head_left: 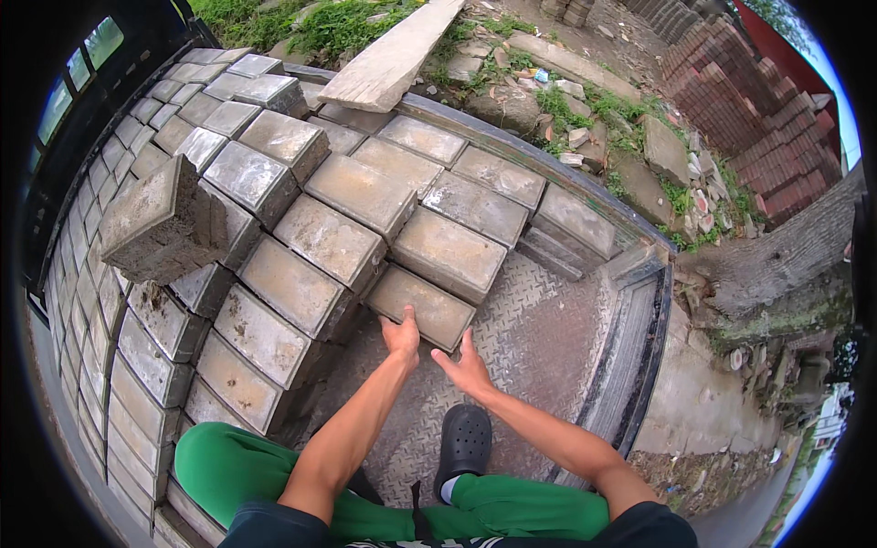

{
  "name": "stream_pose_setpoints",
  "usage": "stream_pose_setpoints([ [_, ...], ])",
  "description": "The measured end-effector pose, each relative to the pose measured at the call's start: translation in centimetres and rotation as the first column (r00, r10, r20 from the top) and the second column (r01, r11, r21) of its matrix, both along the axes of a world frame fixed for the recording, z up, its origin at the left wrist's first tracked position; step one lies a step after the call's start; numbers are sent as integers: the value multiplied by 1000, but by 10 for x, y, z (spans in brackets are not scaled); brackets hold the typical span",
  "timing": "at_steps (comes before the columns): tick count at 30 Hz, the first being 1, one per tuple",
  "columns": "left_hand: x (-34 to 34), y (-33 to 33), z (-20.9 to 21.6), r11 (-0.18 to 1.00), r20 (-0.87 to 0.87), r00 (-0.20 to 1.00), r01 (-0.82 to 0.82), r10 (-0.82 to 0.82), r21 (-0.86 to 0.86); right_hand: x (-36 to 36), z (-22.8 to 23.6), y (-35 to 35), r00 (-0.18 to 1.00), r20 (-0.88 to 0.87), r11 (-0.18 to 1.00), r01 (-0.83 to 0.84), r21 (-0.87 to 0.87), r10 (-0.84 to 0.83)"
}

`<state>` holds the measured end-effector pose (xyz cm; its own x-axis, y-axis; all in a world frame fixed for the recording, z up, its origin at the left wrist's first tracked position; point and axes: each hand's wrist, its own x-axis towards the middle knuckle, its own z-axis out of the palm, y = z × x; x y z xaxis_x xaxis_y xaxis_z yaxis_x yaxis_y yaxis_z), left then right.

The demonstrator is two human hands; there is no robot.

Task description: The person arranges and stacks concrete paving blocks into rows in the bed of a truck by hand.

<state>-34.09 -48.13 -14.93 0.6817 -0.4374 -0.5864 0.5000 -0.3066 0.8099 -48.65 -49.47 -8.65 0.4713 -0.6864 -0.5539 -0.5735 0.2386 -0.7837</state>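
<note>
A grey-brown concrete paving block (422, 307) sits low at the near edge of the stacked blocks, above the metal floor. My left hand (400, 338) is closed on its near long edge, thumb against the upper face and the other fingers partly hidden. At its right near corner is my right hand (466, 368), with the thumb along the near side and the fingers at the end of the block. The block's underside is hidden. Right behind it, a higher block (450, 254) overhangs slightly.
Stepped rows of paving blocks (292, 283) fill the truck bed's left side; one dirt-caked block (151, 219) stands tilted on top. Beneath me is a diamond-plate floor (539, 329), bordered by a metal rim (653, 338). A wooden plank (393, 55) rests on the far edge. My dark clog (463, 443) stands close by.
</note>
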Motion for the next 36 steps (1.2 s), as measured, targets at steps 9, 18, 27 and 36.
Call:
stream_pose_setpoints([
  [9, -35, -9, 5, 966, -712, 696, -105, -99, -237, -13, -43, -11, 983, -185, 878, -75, -473, -16],
  [18, -38, -15, -8, 937, -695, 710, -156, -113, -312, -18, -27, -33, 937, -340, 771, -278, -573, 85],
  [27, -21, -10, 13, 999, -347, 937, -42, 42, 8, -6, -42, -3, 990, -129, 950, 20, -310, -63],
  [36, 2, -15, -9, 996, -235, 969, -87, 81, -15, -10, -34, 2, 992, 116, 998, 56, 3, -56],
])
